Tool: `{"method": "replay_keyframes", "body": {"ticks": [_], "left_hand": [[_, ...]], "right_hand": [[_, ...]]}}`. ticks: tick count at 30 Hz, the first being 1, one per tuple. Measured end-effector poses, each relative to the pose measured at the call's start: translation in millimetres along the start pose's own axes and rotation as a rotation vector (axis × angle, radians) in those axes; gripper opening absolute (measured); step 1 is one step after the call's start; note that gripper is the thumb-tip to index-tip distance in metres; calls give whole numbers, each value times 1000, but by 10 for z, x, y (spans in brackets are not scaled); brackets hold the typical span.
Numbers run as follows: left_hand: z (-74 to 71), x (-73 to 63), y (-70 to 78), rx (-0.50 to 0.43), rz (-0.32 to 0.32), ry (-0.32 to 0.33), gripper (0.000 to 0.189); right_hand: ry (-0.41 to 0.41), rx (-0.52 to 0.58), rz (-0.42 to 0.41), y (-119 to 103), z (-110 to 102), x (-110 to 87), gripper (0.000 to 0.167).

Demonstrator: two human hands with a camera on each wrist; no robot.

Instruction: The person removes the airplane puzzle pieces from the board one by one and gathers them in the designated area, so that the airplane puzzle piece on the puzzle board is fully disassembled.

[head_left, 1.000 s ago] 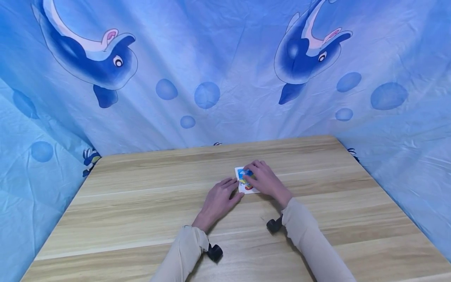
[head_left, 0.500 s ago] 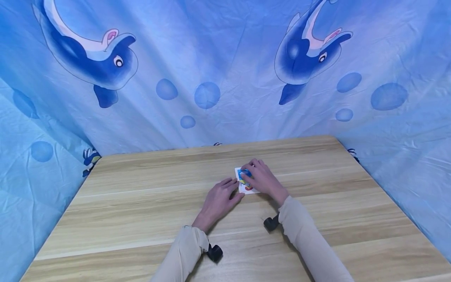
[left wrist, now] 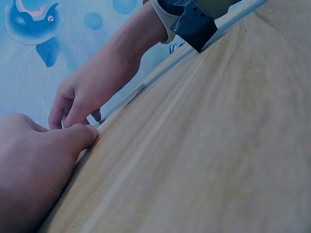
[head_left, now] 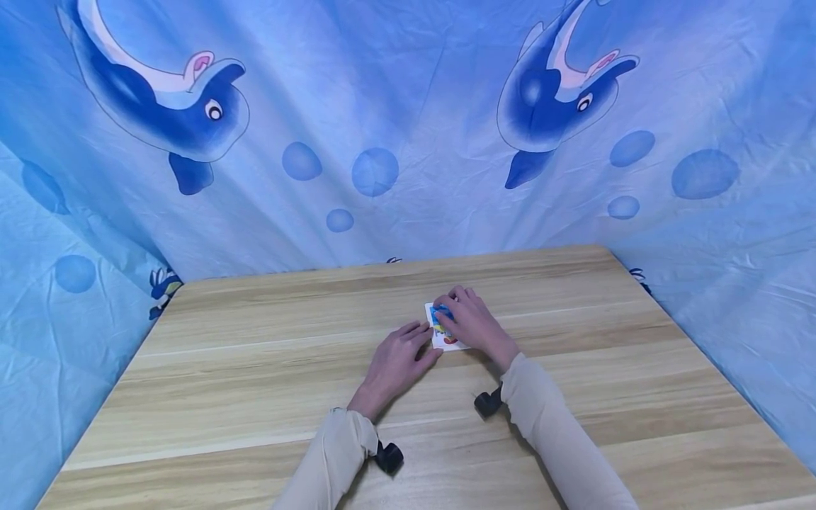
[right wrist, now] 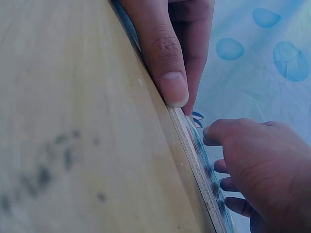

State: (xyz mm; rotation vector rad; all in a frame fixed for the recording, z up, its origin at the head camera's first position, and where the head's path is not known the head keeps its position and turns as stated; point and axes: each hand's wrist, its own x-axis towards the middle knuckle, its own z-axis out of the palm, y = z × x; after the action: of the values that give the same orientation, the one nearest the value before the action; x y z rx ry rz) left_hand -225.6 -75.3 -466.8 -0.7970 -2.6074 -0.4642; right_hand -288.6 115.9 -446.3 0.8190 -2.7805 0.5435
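One picture board [head_left: 448,338] with a white border lies flat on the counter [head_left: 255,368], right of its middle, between the hands and partly covered from above. Layered edge shows in the right wrist view, so it reads as fairly stiff; surface seems glossy.

Left hand [head_left: 395,359]: not clasped round anything. Fingers lie extended, tips at the board's left edge, thumb tip at the near-left corner. Acts as a stop.

Right hand [head_left: 477,324]: fingers bent loosely down over the printed side, apart from each other, no object visible among them; I judge it released. Cannot tell whether the tips press the surface or sit just above it.

Step in hand, as I judge it: right fingers work on the board's face while the left side braces. Best practice: let the left thumb and fingers bear lightly on corner and edge, enough to stop a slide, not enough to tip the board. Bring right fingertips straight down, with even, gentle pressure; a sideways push could skid the board. Lift fully before shifting position, and leave the print uncovered where possible for a clear sightline
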Motion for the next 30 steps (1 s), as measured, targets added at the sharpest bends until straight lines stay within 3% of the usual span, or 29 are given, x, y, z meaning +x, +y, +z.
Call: {"method": "replay_keyframes", "body": {"ticks": [8, 21, 30], "left_hand": [[-3, 6, 5, 1, -8, -1, 47], [-7, 7, 16, 8, -9, 9, 47], [4, 3, 18, 8, -5, 12, 46]], "right_hand": [[6, -24, 22, -21, 20, 25, 24], [-44, 24, 110, -58, 26, 63, 18], [-28, 34, 111, -53, 34, 60, 21]]}}
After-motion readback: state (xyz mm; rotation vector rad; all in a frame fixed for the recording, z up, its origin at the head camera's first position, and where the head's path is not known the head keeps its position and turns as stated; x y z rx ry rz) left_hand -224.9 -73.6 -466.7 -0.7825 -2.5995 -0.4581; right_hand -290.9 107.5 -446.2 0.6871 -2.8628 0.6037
